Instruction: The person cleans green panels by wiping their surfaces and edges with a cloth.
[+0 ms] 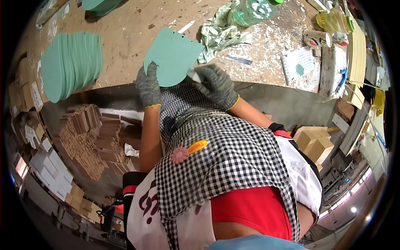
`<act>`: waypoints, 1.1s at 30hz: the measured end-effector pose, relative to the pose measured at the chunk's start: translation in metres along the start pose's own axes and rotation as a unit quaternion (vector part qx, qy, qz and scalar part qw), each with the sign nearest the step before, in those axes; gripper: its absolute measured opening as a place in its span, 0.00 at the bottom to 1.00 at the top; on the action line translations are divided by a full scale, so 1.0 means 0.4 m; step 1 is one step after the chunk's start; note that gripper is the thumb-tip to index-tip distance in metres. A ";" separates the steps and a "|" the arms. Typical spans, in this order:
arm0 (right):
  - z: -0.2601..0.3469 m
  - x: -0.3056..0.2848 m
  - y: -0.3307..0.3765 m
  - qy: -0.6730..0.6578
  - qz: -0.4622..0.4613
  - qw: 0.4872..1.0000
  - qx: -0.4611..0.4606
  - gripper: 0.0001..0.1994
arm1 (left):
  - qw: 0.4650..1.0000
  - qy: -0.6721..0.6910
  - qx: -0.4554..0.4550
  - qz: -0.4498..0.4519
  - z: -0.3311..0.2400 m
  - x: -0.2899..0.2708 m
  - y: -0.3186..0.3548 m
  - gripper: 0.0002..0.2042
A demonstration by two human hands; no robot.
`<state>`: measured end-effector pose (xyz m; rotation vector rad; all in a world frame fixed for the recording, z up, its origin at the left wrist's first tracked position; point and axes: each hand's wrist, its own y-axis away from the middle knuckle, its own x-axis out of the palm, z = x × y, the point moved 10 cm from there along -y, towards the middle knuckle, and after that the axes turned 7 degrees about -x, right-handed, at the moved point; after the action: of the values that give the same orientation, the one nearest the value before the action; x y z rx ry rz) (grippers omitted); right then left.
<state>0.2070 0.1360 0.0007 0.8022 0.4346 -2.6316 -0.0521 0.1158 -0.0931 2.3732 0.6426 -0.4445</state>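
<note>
A flat green panel [173, 56], with a rounded lower edge and small holes along its far edge, lies partly over the near edge of the workbench [125, 50]. My left hand [148, 85], in a grey knit glove, is closed on the panel's left edge, thumb on top. At the panel's lower right edge, my gloved right hand [217, 85] is closed around a small whitish piece [194, 76]; its kind is unclear. That piece is at or close to the panel's edge; whether it touches is unclear. The fingertips under the panel are hidden.
Several similar green panels [73, 62] stand in a row at left. A crumpled cloth [221, 37], a clear green bottle [254, 12] and a flat metal strip [238, 60] lie right of the panel. Farther right are a paint-smeared white board [298, 64] and a cup [317, 38].
</note>
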 end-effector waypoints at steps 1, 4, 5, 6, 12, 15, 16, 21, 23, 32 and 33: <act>0.022 0.018 0.012 -0.006 0.029 0.999 -0.016 0.22 | 1.000 -0.018 0.018 -0.011 -0.006 -0.004 0.000 0.19; 0.036 0.038 0.017 -0.014 0.060 0.998 -0.027 0.21 | 0.999 -0.041 0.009 -0.020 0.009 -0.007 -0.009 0.19; 0.034 0.040 0.019 -0.016 0.063 0.998 -0.019 0.22 | 0.999 -0.041 0.007 -0.020 0.011 -0.007 -0.010 0.19; 0.033 0.042 0.019 -0.018 0.066 0.998 -0.012 0.22 | 0.999 -0.042 0.014 -0.017 0.008 -0.007 -0.010 0.19; -0.023 -0.036 -0.024 0.038 -0.044 0.998 0.028 0.21 | 0.999 -0.034 0.019 -0.016 -0.006 -0.007 0.000 0.19; -0.009 -0.032 -0.019 0.016 -0.046 0.999 -0.011 0.21 | 0.999 -0.037 0.026 -0.015 -0.005 -0.003 -0.001 0.19; 0.031 -0.018 -0.021 0.007 -0.045 0.997 -0.065 0.21 | 0.999 -0.028 0.029 -0.011 -0.004 -0.001 -0.002 0.19; -0.007 -0.008 -0.025 0.027 -0.030 0.999 -0.029 0.21 | 0.999 -0.032 0.024 -0.018 0.000 -0.007 -0.003 0.19; -0.049 -0.045 -0.027 0.033 -0.077 0.996 0.029 0.22 | 0.998 -0.049 0.025 -0.026 -0.001 -0.009 -0.003 0.19; 0.061 0.039 0.018 -0.018 0.039 0.997 -0.056 0.20 | 0.999 -0.042 0.025 -0.008 -0.031 0.002 0.014 0.20; 0.064 0.033 0.018 -0.016 0.037 0.998 -0.058 0.20 | 0.999 -0.036 0.034 -0.013 -0.025 0.001 0.010 0.19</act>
<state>0.1876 0.1163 0.0121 0.7236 0.5321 -2.5230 -0.0480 0.1196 -0.0839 2.4044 0.6352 -0.5682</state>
